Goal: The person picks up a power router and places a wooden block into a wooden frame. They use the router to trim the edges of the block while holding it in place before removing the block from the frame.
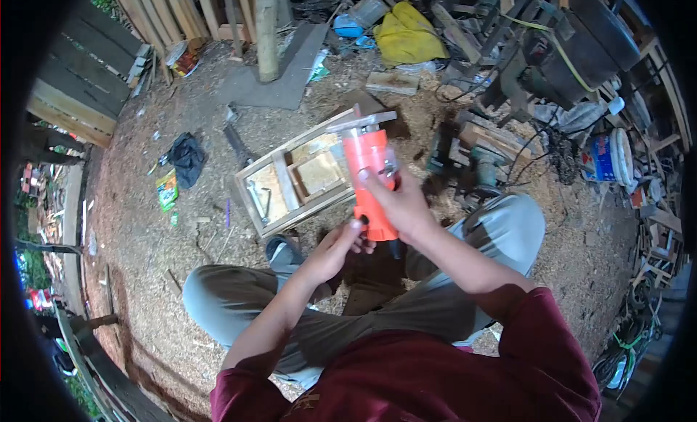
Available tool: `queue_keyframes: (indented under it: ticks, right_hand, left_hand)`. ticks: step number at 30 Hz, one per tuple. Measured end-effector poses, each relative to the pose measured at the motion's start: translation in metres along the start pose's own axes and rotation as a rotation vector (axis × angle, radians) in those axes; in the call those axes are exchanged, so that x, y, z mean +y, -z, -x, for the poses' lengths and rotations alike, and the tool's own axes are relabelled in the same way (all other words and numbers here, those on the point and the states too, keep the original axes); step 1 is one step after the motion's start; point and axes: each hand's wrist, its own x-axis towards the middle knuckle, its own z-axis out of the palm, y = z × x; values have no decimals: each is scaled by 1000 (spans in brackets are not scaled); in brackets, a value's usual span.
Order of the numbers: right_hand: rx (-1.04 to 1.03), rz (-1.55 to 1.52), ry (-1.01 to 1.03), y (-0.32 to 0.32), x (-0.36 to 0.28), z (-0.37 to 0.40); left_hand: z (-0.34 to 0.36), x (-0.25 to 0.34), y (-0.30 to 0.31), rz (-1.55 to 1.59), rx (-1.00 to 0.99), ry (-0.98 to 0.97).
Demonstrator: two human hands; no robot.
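Note:
I sit on sawdust-covered ground with my knees apart. My right hand (399, 204) grips an orange power tool (369, 168), a trimmer-like router with a flat metal base plate at its far end, held upright in front of me. My left hand (335, 249) touches the tool's lower end with its fingertips, near a dark cord or knob. Behind the tool a small wooden frame (290, 186) lies flat on the ground.
A black cloth (187, 157) and a green packet (167, 188) lie to the left. Another power tool (483, 164) with cables sits to the right beside a white bucket (606, 157). Planks, a post (266, 30) and a yellow cloth (406, 34) crowd the far side.

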Motion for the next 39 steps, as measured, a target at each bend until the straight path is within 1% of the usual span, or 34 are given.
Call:
queue_keyframes:
  ticks: [1,3,4,6,7,9,12,13,16,19,20,22,23,26,28,30,32,34,36,37,39]
  right_hand:
    - [12,-8,81,-1,9,-1]
    - [-29,-13,134,1,18,-2]
    - [-30,7,140,2,19,-1]
    - [-40,39,148,2,20,0]
    - [-67,65,188,2,20,1]
    - [-113,116,273,1,18,4]
    - [-90,260,414,0,31,4]
    - [-98,259,406,0,36,3]
    - [-123,248,392,-3,44,4]
    - [-136,217,391,-7,46,7]
    - [-140,202,385,-8,48,7]
    - [-140,203,373,-7,53,7]
    - [-140,217,366,-6,55,6]
    - [-143,253,339,-5,54,6]
    - [-132,263,313,-4,53,6]
    - [-109,265,282,-3,53,6]
    - [-92,256,286,-2,56,4]
    - [-80,252,297,-1,57,4]
    - [-74,251,312,-3,56,4]
    - [-77,254,310,-3,57,5]
    - [-81,259,310,-3,57,4]
  left_hand:
    - [-2,-5,-3,22,29,-5]
    - [0,0,-11,64,109,-11]
    - [-3,-13,-11,83,122,1]
    - [-5,-15,-12,107,123,32]
    - [-6,-17,-13,117,121,49]
    - [-11,-28,-17,209,154,15]
    - [-14,-29,-24,292,204,14]
    - [-13,-26,-27,310,225,22]
    - [-11,-3,-44,466,328,-72]
    - [-22,-26,-41,433,382,-97]
    - [-15,-13,-43,389,355,-100]
    - [-19,-30,-40,366,345,-97]
    - [-18,-26,-40,354,340,-95]
    - [-12,-9,-47,381,334,3]
    - [-7,5,-44,385,321,193]
    - [-7,6,-44,364,342,295]
    - [-10,-1,-47,318,401,311]
    - [-15,-15,-48,269,441,147]
    - [-15,-14,-50,242,463,78]
    - [-14,-14,-51,238,464,92]
    - [-10,2,-50,249,450,196]
